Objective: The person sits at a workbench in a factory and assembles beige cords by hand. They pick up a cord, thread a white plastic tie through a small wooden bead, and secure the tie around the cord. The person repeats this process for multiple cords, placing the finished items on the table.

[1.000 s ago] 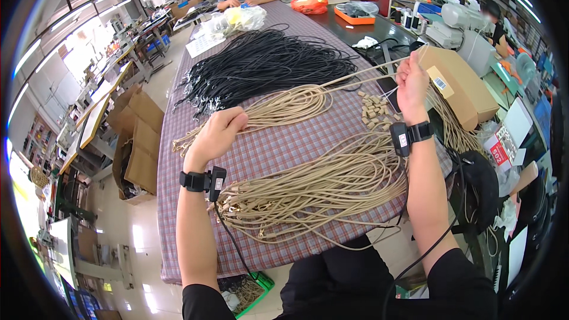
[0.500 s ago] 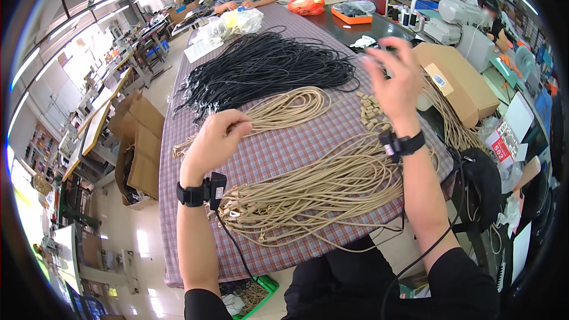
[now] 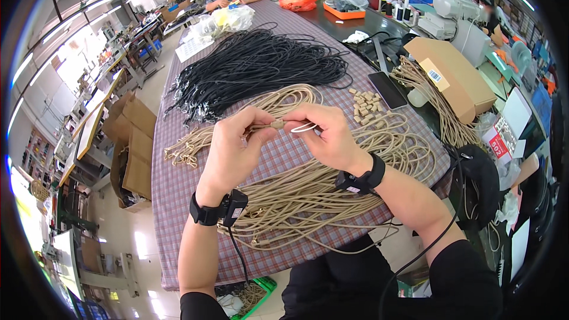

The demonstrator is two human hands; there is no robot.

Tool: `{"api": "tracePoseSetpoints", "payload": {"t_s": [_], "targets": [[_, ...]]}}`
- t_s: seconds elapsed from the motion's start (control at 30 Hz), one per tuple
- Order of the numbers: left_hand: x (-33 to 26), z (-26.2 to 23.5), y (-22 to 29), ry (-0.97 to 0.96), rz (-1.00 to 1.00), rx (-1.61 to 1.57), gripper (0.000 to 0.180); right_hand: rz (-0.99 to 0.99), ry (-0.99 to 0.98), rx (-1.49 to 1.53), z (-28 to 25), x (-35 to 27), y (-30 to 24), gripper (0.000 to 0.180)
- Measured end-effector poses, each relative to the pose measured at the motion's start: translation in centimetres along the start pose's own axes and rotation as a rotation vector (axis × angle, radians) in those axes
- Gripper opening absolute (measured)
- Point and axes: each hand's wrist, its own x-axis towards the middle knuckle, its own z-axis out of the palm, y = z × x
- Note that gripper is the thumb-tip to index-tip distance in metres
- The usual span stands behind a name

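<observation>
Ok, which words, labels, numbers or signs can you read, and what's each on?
Red-and-white package, right: bold print, legible in part, not copied out here.
Cardboard box: pale label with a barcode; small print unreadable.
White sheet, far left of table: marks too small to read.
Left wrist device: label too small.

We note a barcode label [image 3: 435, 76] on the cardboard box [image 3: 464, 90] and pale numerals [image 3: 495, 149] on the red-and-white packet [image 3: 504, 133]; tags [image 3: 237, 213] on the wristbands [image 3: 204, 210] seem illegible.
</observation>
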Motion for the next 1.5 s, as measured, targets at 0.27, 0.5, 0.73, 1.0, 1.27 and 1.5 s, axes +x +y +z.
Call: {"api": "tracePoseSetpoints", "payload": {"t_s": [0.27, 0.5, 0.73, 1.0, 1.27, 1.5], "targets": [[-0.2, -0.4, 0.9, -0.01, -0.117, 0.024, 0.003, -0.058, 0.061, 0.038, 1.0, -0.2, -1.3, 0.033], [-0.1, -0.3, 1.5, -0.03, -0.051, 0.023, 0.005, -0.121, 0.118, -0.005, 0.4, 0.2, -0.7, 0.028], [0.0, -0.8, 0.8, -0.07, -0.075, 0.097, 0.009, -0.069, 0.026, -0.063, -0.1, 0.3, -0.5, 0.014], [-0.1, -0.7, -0.4, -0.097, -0.126, 0.042, 0.018, 0.037, 0.004, -0.036, 0.1, 0.2, -0.7, 0.005], [0.0, -0.6, -0.1, -0.056, -0.173, -0.147, 0.008, -0.059, 0.024, -0.067, -0.1, 0.4, -0.8, 0.018], [-0.3, 0.7, 0.2, 0.016, -0.175, -0.205, 0.006, -0.121, 0.047, -0.106, 0.5, 0.1, -0.6, 0.027]]}}
